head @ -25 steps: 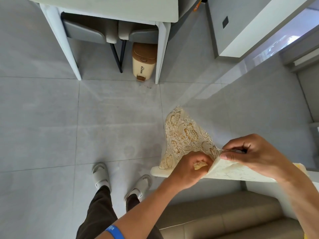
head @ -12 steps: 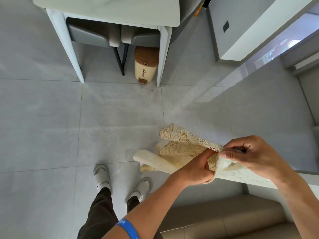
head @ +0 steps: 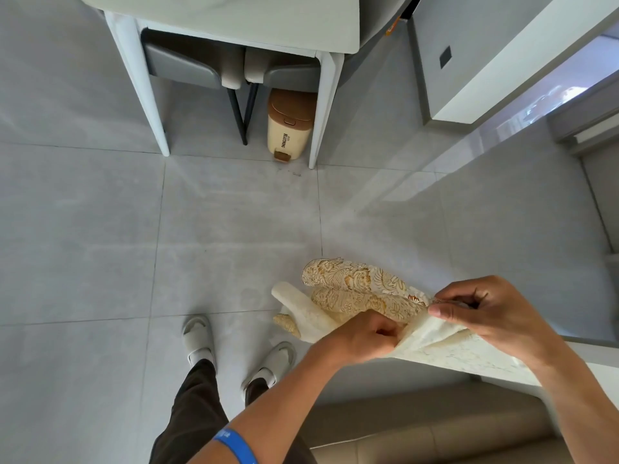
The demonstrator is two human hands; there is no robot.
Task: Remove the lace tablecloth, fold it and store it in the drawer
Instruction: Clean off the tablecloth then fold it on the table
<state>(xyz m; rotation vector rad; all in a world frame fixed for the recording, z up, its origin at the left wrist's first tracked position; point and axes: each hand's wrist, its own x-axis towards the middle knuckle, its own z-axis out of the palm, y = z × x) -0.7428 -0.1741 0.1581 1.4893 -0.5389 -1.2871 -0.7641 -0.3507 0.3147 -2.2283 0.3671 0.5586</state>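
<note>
The cream lace tablecloth (head: 355,289), patterned with gold-brown flowers, is bunched into loose folds and held in the air over the grey floor at the lower right. My left hand (head: 365,336) grips its lower folds from underneath. My right hand (head: 482,313) pinches the upper edge of the cloth between thumb and fingers. A plain white end of the cloth (head: 294,306) sticks out to the left. No drawer can be made out in this view.
A white table (head: 234,15) with grey chairs (head: 187,61) tucked under it stands ahead, with a cream and brown pedal bin (head: 289,125) by its right leg. A grey cabinet (head: 469,61) is at the upper right. A beige sofa (head: 418,426) lies below my hands.
The hanging triangle of lace has been gathered up into rolled folds between my hands. My left hand shifted its grip under the cloth; my right hand kept its pinch.
</note>
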